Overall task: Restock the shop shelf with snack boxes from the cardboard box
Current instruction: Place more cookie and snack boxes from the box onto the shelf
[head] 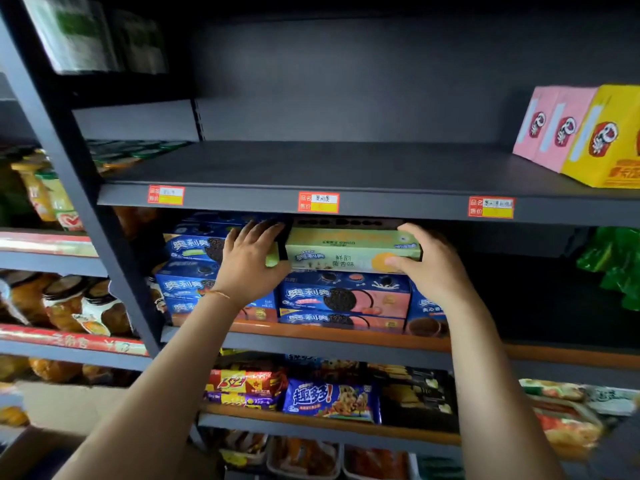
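Shelving [346, 206] of dark metal fills the view, its upper board bare but for pink and yellow cartons [575, 136] at the far right. On the board below, blue snack boxes [343, 299] are stacked in rows. On top of that stack lies a pale green snack box [349, 251], its long axis running left to right along the shelf front, just under the upper board's edge. Left hand [249, 261] rests at the box's left end, fingers spread and fairly straight, reaching partly over the neighbouring blue boxes. Right hand [429, 265] holds the right end, thumb across the front face and fingers curled over the top. So the box sits between the two hands, touching both. Seating it probably means a straight push away from the person, both ends kept level so it clears the board above.
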